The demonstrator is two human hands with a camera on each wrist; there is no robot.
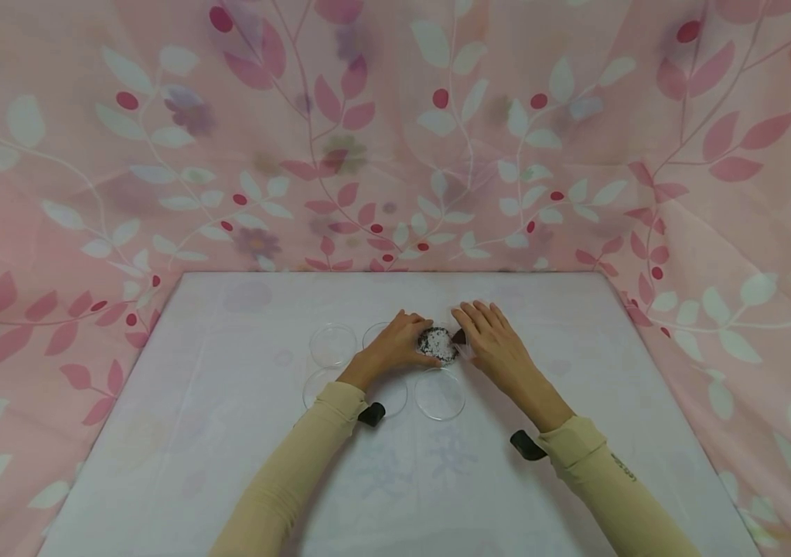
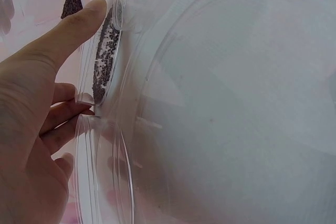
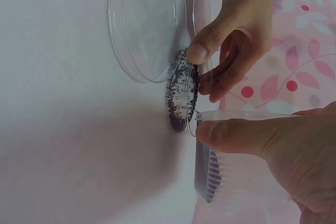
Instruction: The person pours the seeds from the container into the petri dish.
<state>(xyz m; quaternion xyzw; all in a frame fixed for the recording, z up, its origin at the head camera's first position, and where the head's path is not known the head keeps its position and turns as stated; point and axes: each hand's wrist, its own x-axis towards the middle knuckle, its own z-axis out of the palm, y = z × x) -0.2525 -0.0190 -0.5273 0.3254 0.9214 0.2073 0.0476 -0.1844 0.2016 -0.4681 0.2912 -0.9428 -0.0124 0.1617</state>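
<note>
Dark granules spread over the bottom of a clear petri dish (image 1: 438,345), with pale patches showing between them. My left hand (image 1: 397,340) holds this dish by its rim, thumb on the near side and fingers on the far side. At the dish's right edge, my right hand (image 1: 498,344) grips a clear plastic container (image 3: 252,174) that is tipped on its side. More dark granules (image 3: 206,169) lie inside the container near its mouth, which is right at the dish. In the left wrist view, the dish's granules (image 2: 107,51) show edge-on beyond the left thumb.
Other clear petri dishes stand around: one at the back left (image 1: 333,345), one in front of the granule dish (image 1: 440,394), and more partly hidden under the left forearm. A white cloth covers the table (image 1: 228,433). Pink floral curtain (image 1: 395,139) hangs behind and at both sides.
</note>
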